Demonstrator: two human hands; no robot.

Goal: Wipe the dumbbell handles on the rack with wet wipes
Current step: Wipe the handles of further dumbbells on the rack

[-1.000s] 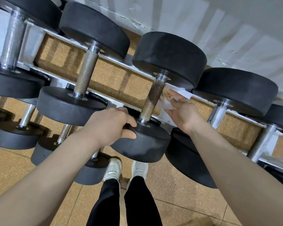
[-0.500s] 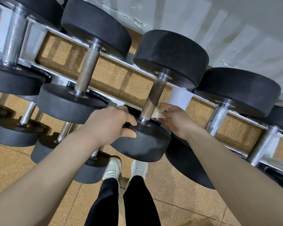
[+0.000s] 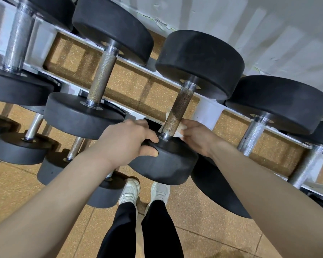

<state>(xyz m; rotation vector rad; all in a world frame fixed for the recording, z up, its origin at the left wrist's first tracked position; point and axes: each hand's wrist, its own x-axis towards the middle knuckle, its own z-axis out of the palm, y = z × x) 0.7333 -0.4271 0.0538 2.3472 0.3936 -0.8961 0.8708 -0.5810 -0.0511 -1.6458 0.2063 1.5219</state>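
Observation:
A black dumbbell lies on the white rack [image 3: 209, 110] in the middle of the view, its rusty knurled handle [image 3: 177, 108] running from the far head [image 3: 199, 62] down to the near head [image 3: 168, 162]. My left hand [image 3: 127, 140] grips the rim of the near head, thumb on its side. My right hand [image 3: 196, 136] holds a white wet wipe [image 3: 177, 130] against the lower end of the handle; part of the wipe shows behind the handle on its left side.
More black dumbbells sit on the rack to the left [image 3: 101, 75] and right [image 3: 257, 125], with smaller ones on a lower tier [image 3: 21, 148]. A white wall [image 3: 250, 25] stands behind. My feet in white shoes [image 3: 144, 190] stand on the tan floor below.
My right hand slid the wipe down the handle from mid-height to its lower end near the near head. My left hand kept its grip on the near head.

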